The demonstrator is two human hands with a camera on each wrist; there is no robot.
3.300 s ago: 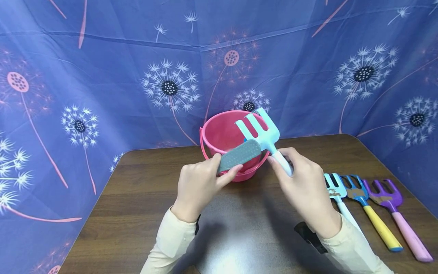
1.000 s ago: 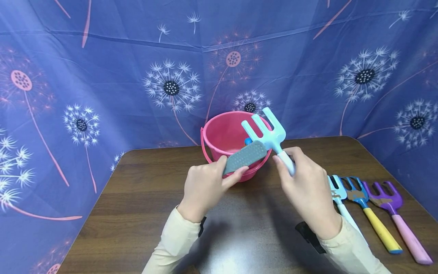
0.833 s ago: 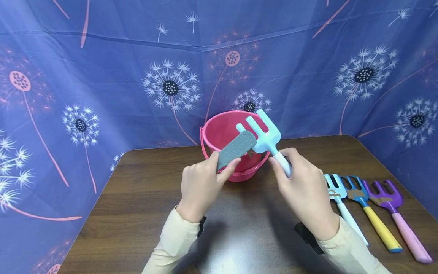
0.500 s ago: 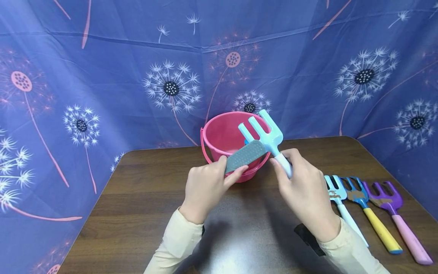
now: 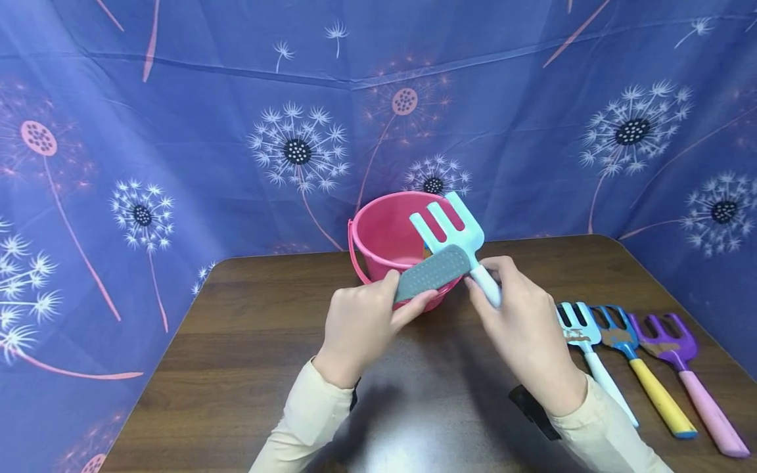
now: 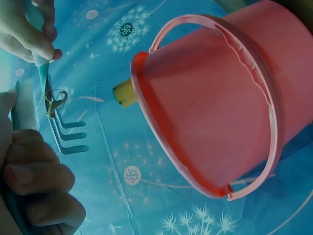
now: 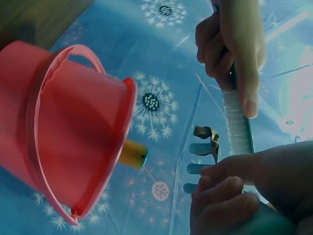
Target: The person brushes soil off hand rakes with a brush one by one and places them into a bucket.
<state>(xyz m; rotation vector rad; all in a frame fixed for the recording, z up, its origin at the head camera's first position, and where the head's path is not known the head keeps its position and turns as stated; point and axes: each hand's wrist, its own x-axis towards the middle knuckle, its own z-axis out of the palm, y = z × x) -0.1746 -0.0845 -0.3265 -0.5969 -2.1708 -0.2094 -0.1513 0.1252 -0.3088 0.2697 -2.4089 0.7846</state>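
My left hand (image 5: 361, 322) grips a scrubbing brush (image 5: 434, 272) with a grey-green back, its white bristles (image 7: 237, 127) showing in the right wrist view. A light blue hand fork (image 5: 464, 238), tines pointing up, is held by its white handle in my right hand (image 5: 526, 322). From above, the brush head overlaps the base of the tines and the fork's neck. Both wrist views show a brown curled strip (image 6: 55, 102) hanging at the fork's face. Just behind both tools stands a pink bucket (image 5: 381, 226) with a yellow handle (image 7: 132, 154) poking out of it.
Three more hand forks lie side by side on the right of the wooden table (image 5: 254, 368): a light blue one (image 5: 582, 328), a blue one with yellow handle (image 5: 656, 394) and a purple one with pink handle (image 5: 712, 407); brown patches mark their heads. A patterned blue cloth (image 5: 225, 125) hangs behind.
The brush has gone back and forth across the fork; since half a second ago it has shifted right and slightly down towards the neck. The fork has moved slightly left. Both grips stay the same.
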